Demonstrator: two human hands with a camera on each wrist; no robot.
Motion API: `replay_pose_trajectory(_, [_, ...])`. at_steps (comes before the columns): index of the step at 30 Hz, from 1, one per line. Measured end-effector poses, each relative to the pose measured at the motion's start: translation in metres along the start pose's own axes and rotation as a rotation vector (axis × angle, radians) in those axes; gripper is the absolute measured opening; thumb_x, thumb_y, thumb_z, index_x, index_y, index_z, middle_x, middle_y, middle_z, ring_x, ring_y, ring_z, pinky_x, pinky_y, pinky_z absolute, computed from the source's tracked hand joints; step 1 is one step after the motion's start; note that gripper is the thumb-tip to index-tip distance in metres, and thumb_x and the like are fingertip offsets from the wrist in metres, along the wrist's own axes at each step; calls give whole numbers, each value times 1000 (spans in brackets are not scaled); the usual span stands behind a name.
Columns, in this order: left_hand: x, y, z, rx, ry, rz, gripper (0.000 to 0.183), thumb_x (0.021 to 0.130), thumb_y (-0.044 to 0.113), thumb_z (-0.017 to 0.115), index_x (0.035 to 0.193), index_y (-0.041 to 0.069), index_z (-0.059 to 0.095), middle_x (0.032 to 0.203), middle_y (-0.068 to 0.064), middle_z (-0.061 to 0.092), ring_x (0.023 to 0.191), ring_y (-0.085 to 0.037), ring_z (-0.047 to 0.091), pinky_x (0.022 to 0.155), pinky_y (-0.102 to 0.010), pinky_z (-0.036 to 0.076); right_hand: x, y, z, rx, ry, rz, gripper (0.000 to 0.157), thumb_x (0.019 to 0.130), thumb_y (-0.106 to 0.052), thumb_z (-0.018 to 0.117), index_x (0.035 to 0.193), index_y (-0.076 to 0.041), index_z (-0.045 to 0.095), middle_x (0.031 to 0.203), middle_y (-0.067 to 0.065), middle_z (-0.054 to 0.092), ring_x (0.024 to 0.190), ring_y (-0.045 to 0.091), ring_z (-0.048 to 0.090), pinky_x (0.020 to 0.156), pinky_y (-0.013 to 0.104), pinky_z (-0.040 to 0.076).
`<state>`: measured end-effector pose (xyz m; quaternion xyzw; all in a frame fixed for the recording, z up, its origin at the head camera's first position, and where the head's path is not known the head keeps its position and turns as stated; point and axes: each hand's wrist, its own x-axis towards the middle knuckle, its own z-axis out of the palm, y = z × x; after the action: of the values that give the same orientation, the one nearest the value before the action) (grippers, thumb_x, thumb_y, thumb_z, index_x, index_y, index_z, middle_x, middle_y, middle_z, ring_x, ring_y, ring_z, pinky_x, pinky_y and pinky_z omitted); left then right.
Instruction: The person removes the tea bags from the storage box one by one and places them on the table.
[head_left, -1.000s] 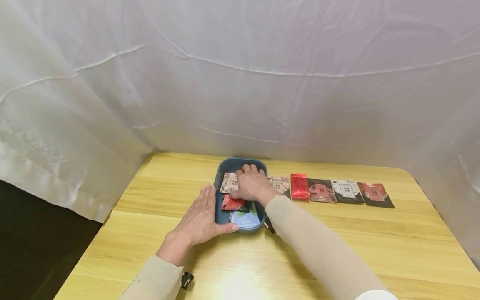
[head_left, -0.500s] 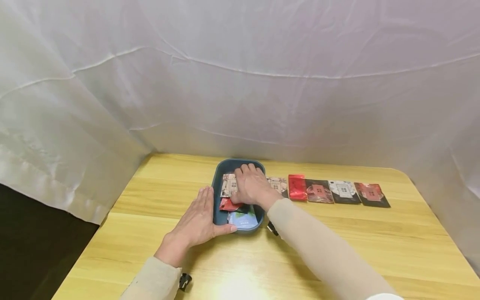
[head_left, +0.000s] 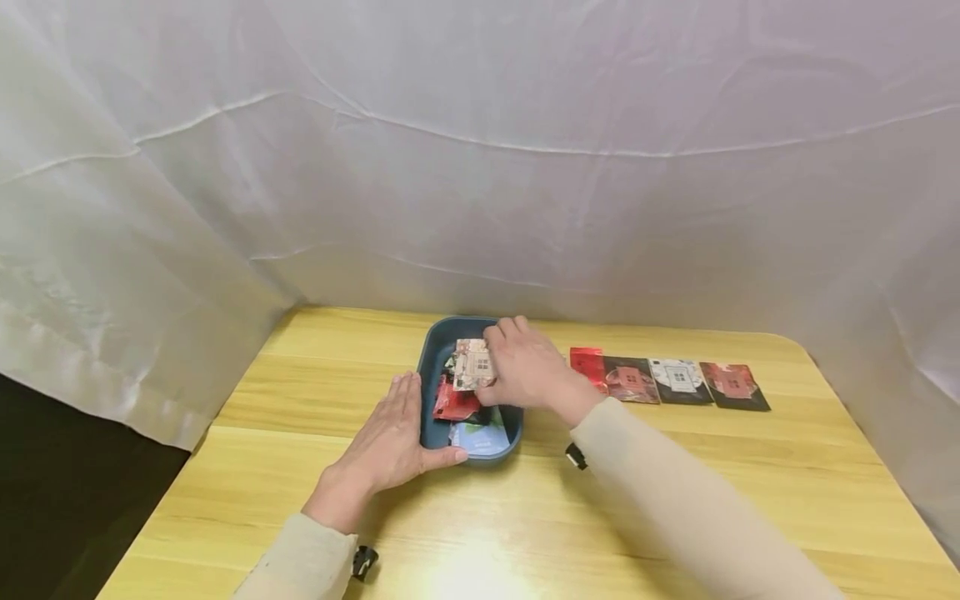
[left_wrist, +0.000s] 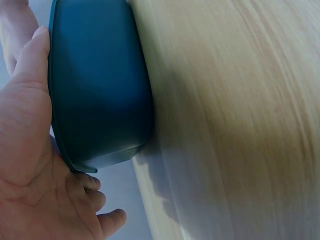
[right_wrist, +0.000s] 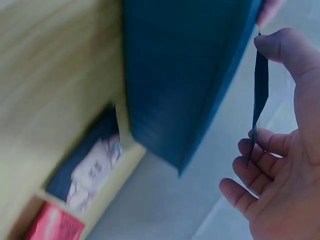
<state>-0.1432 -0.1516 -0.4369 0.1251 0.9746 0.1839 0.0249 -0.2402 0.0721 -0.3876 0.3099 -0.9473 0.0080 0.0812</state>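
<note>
My right hand pinches a flat sachet with a beige patterned front and holds it over the blue bin. In the right wrist view the sachet shows edge-on, between thumb and fingertips, above the bin's rim. My left hand lies along the bin's left side with fingers straight, thumb at the near rim; the left wrist view shows its palm against the outer wall. Inside the bin lie a red sachet and, nearer me, a light blue and green one.
To the bin's right runs a row on the wooden table: a red packet, a dark sachet with red label, a white-and-black one and a red-and-black one. A patterned sachet lies beside the bin. A pale curtain hangs behind.
My right hand has come up from inside the bin and slightly right, lifting the beige patterned sachet. More of the red sachet beneath shows. My left hand keeps its place at the bin.
</note>
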Motion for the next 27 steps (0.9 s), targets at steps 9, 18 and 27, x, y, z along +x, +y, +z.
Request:
replay_pose_trajectory(9, [1, 0, -1, 6, 2, -9, 135, 68, 88, 54, 155, -3, 5, 163, -20, 5, 152, -32, 5, 123, -47, 17, -40, 42, -19, 63, 24, 40, 89, 71, -62, 68, 132, -1, 48, 122, 12, 53, 110, 27, 45, 101, 42, 43])
replay_pose_trajectory(18, [0, 0, 0, 8, 10, -6, 136, 67, 90, 51, 155, -3, 6, 163, -21, 7, 152, -34, 8, 122, -49, 18, -89, 75, -16, 73, 68, 40, 83, 69, -56, 76, 125, 0, 52, 117, 13, 57, 109, 30, 51, 99, 46, 45])
replay_pose_trajectory(27, [-1, 1, 1, 0, 20, 5, 134, 69, 85, 57, 155, -4, 6, 162, -23, 8, 151, -36, 9, 122, -49, 18, -115, 69, 13, 50, 9, 42, 85, 67, -60, 75, 126, -2, 54, 122, 14, 57, 110, 31, 53, 95, 49, 48])
